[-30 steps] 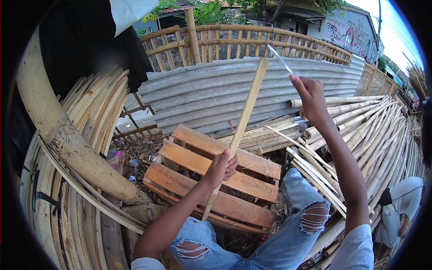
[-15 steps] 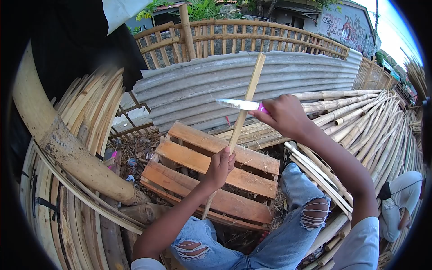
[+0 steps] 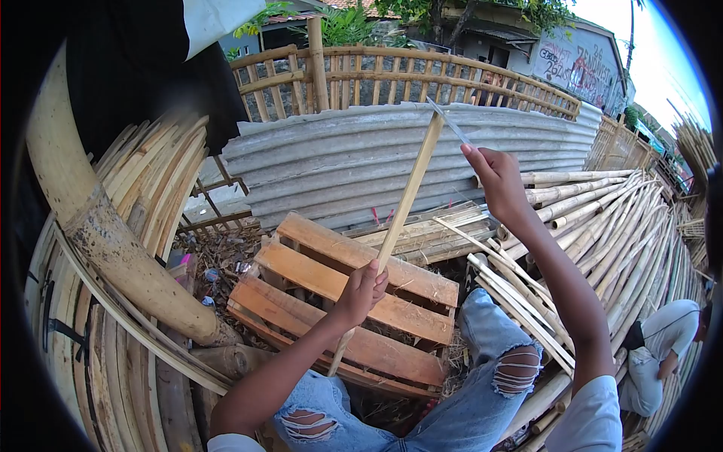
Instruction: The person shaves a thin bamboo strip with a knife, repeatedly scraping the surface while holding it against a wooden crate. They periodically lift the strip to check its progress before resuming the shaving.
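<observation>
My left hand (image 3: 361, 294) is closed around a long, flat bamboo strip (image 3: 407, 200), which slants up and away to the right. The lower end of the strip comes down by my left thigh. In my right hand (image 3: 497, 177) is a knife (image 3: 454, 128), its handle mostly hidden by my fingers. The blade points up and to the left, and overlaps the strip's top end in this view. Under my left hand stands a wooden slatted crate (image 3: 361, 264), in front of my knees.
Split bamboo strips (image 3: 143, 181) stand bundled at left beside a thick bamboo pole (image 3: 113, 233). Bamboo poles (image 3: 602, 218) are piled at right, with pale cut strips (image 3: 520, 309) near my knee. Corrugated sheeting (image 3: 339, 158) lies beyond the crate. Another person (image 3: 663, 346) sits at far right.
The knife has moved up the strip to its top end, and its blade has turned from nearly level to pointing steeply up. My left hand keeps its hold on the strip.
</observation>
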